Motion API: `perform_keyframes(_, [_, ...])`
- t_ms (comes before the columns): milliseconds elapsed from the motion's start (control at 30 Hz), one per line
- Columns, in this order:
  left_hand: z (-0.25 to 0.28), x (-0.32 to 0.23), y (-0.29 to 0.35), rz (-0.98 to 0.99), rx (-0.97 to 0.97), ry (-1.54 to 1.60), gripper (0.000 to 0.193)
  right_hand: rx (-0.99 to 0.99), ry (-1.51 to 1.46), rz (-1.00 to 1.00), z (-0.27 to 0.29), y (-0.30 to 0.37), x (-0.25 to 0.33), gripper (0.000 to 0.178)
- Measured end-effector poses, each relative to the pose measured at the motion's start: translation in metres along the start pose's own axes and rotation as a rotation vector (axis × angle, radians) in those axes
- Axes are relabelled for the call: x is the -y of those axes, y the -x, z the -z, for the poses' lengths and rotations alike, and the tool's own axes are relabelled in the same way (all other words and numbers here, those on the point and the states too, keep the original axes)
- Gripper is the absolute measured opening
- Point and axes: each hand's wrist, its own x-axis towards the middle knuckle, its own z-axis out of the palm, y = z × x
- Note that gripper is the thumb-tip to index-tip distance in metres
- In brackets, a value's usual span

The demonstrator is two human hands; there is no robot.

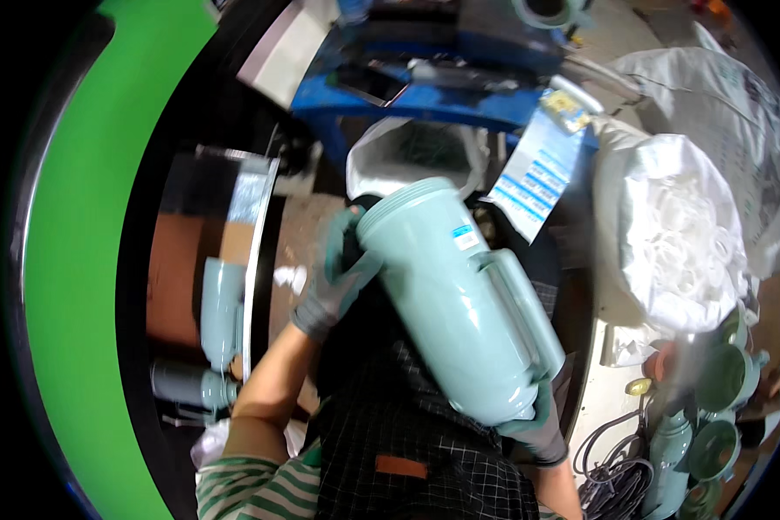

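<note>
A large pale-green plastic jug body (459,303) with a side handle and a threaded open neck lies tilted across my lap, neck pointing up and left. My left hand (334,282), in a grey glove, holds the neck end from the left side. My right hand (537,429), also gloved, grips the jug's base from below, and is mostly hidden by it. A black checked apron (407,433) covers my lap under the jug.
A white sack (676,234) full of white ring parts stands at the right. Several green lids and jug parts (719,390) and black cables (607,477) lie at the lower right. More green jugs (221,312) stand at the left by a metal panel. A blue machine frame (433,95) is ahead.
</note>
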Motion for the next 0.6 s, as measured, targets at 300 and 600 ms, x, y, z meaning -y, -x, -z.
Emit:
perform_keyframes(300, [-0.116, -0.112, -0.186, -0.827, 0.1, -0.325, 0.042, -0.528, -0.536, 0.158, 0.037, 0.027, 0.063, 0.137])
perform_keyframes(600, [-0.143, -0.14, -0.167, -0.94, -0.027, -0.977, 0.046, -0.6, -0.235, 0.571, 0.116, -0.012, 0.145, 0.091])
